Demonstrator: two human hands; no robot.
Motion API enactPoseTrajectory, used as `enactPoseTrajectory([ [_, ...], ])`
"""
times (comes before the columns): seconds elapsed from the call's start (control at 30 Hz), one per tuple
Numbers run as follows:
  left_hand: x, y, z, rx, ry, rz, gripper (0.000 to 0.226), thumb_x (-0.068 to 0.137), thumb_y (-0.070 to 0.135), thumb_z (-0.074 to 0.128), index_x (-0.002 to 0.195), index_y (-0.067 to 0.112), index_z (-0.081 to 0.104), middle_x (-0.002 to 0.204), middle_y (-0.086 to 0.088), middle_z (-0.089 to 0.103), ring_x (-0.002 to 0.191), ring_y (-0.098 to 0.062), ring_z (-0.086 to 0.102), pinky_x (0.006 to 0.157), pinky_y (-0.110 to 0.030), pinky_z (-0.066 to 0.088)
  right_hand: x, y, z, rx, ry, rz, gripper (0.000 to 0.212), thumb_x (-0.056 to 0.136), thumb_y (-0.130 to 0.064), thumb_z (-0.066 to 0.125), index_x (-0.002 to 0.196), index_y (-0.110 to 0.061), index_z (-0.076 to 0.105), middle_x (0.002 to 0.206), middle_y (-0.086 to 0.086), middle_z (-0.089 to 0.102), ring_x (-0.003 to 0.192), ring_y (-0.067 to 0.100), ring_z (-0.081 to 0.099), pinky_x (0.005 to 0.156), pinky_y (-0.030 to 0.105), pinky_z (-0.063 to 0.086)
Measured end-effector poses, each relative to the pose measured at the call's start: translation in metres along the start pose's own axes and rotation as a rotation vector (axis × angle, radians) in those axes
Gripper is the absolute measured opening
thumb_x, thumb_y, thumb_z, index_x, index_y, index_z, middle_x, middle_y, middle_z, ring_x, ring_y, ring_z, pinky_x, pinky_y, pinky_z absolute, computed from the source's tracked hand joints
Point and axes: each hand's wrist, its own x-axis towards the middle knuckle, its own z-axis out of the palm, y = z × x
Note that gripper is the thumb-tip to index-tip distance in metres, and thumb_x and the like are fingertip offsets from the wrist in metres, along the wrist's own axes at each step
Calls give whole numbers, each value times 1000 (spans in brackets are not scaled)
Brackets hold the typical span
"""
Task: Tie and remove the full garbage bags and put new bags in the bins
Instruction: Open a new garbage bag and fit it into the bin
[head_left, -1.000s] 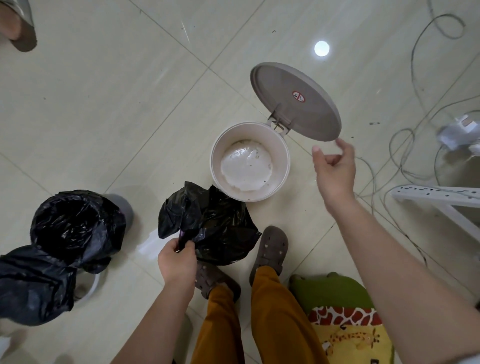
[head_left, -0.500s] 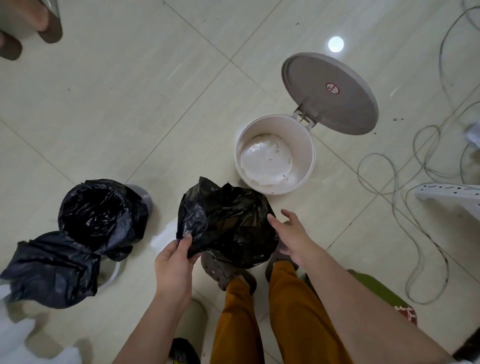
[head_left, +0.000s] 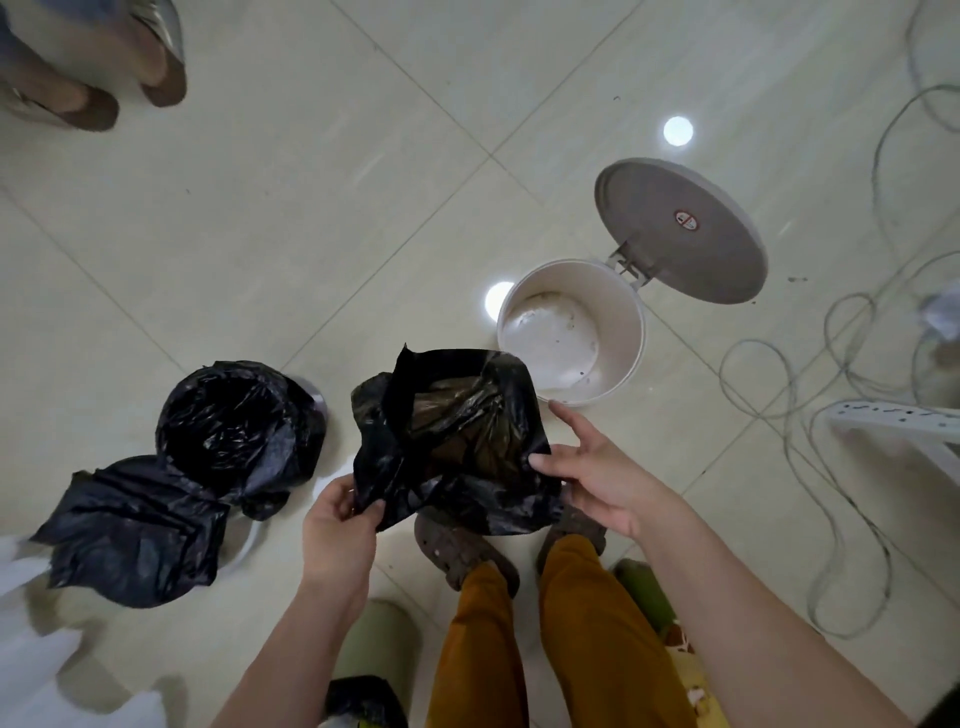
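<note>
Centre of frame: thin black plastic garbage bag (head_left: 457, 441), held up between both hands, mouth spread open toward the camera, crumpled film visible inside. Left hand (head_left: 340, 525), lower centre-left, pinches the bag's lower left edge – thumb and fingers curled on the film. Right hand (head_left: 597, 467), centre-right, holds the bag's right edge; thumb presses on the film, other fingers extended behind it, so grip is thumb-against-fingers.

Right of centre, just above the bag: round white plastic pedal bin (head_left: 571, 332), standing on the floor, no liner fitted, inside bottom stained w/ specks. Its round grey hinged lid (head_left: 680, 228) stands open, upper right. Bag's top right corner overlaps the bin rim in the picture; contact cannot be told.

Left of frame: second bin lined with black plastic bag (head_left: 234, 421), mouth open. Touching it at lower left – a lumpy black filled bag (head_left: 135, 525) lying on the floor.

Bottom centre: person's legs in mustard-orange trousers (head_left: 561, 649), brown perforated clogs (head_left: 457, 551) under the held bag. Right side: loose grey cables (head_left: 831, 467) on pale glossy floor tiles (head_left: 311, 208), and a white power strip (head_left: 893, 415). Upper left corner: another person's feet in brown sandals (head_left: 93, 88).
</note>
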Motion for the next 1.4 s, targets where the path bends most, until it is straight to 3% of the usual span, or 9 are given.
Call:
enactPoseTrajectory([
  [0.07,-6,7,-2,83,-17,69,34,89,-14,53,100,15,66,101,-7,72,98,-21,68,89,-32,50,-13,-9,3,-31,-47,13,80,70,-13,82,132,-43,42,112,15,71,109,27,67,102,50,47],
  [0.23,-15,20,1,177,-5,174,44,89,-11,55,84,31,69,84,6,73,85,-13,66,78,-23,47,-37,-22,0,-230,90,-62,19,85,-17,74,103,-13,75,106,10,74,109,29,66,101,42,50],
  [0.4,-20,28,18,163,-8,220,45,91,-8,55,82,33,69,79,14,73,76,4,65,73,-17,44,-61,-20,-19,-140,231,-288,11,75,-7,79,85,-9,76,116,-4,70,104,19,67,95,40,53],
  [0.5,-21,32,38,164,-10,255,46,90,-9,55,81,34,68,79,13,71,76,2,64,73,-17,44,-71,-21,-32,4,217,-344,18,72,-6,75,67,-15,60,89,5,74,83,20,71,79,40,55],
  [0.7,-31,43,83,195,-44,345,41,90,-10,55,81,28,67,80,-1,66,76,-13,59,72,-23,47,-83,-38,-58,300,146,-394,34,90,10,53,120,-5,59,116,14,68,106,24,67,81,30,58],
  [0.9,-45,67,121,225,-48,495,42,88,-13,53,77,26,64,71,1,56,58,2,48,57,-7,40,-102,-65,-77,333,114,-517,26,89,-24,59,94,-7,78,116,13,71,115,20,64,92,25,53],
  [1.1,-52,87,147,141,-20,543,40,89,-12,52,81,25,65,64,20,65,61,10,56,62,-4,43,-107,-79,-90,370,125,-643,19,86,-14,59,83,-7,76,111,19,71,109,24,66,96,30,52],
  [1.23,-45,88,163,130,7,480,37,89,-8,55,79,27,65,63,15,58,58,4,50,61,-8,42,-92,-80,-101,415,181,-606,14,90,-6,57,83,-1,67,102,16,71,100,20,67,95,29,53],
  [1.4,-26,72,188,65,-109,149,16,93,-2,57,105,6,64,99,-11,68,96,-24,63,97,-34,47,-57,-70,-114,414,271,-446,15,95,-2,55,81,-2,60,98,14,70,97,19,66,93,29,51],
])
